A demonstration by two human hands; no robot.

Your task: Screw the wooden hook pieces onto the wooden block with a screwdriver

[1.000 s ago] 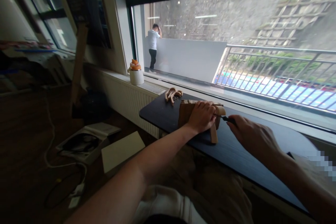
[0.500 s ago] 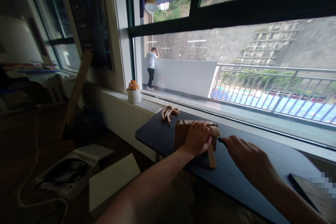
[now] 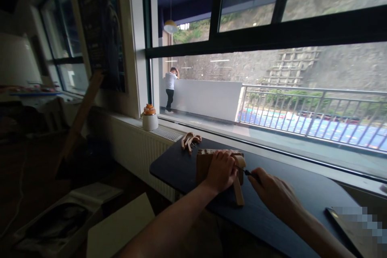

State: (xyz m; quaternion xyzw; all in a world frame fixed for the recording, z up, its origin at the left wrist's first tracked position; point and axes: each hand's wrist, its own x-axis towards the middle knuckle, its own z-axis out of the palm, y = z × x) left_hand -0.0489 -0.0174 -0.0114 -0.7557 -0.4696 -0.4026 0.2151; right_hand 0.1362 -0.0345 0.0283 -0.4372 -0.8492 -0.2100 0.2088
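A small wooden model point(image 3: 206, 162) stands on the dark blue tabletop point(image 3: 272, 205) by the window. My left hand point(image 3: 221, 170) is closed over its right end, holding it down. A flat wooden leg point(image 3: 238, 191) sticks down from the model toward me. My right hand point(image 3: 270, 192) is closed round a small dark-handled screwdriver point(image 3: 248, 173), whose tip points left into the wood beside my left fingers. Several loose wooden pieces point(image 3: 190, 140) lie at the table's far left corner.
A white pot with an orange lid point(image 3: 150, 118) sits on the sill above a white radiator point(image 3: 154, 153). An open box point(image 3: 60, 217) and a white card point(image 3: 119, 227) lie on the floor at left. A dark tablet point(image 3: 347, 225) lies at the table's right. Outside, a person point(image 3: 169, 88) stands on the balcony.
The camera has tilted upward, so everything sits lower in view. Both hands keep the same hold on the model and the screwdriver.
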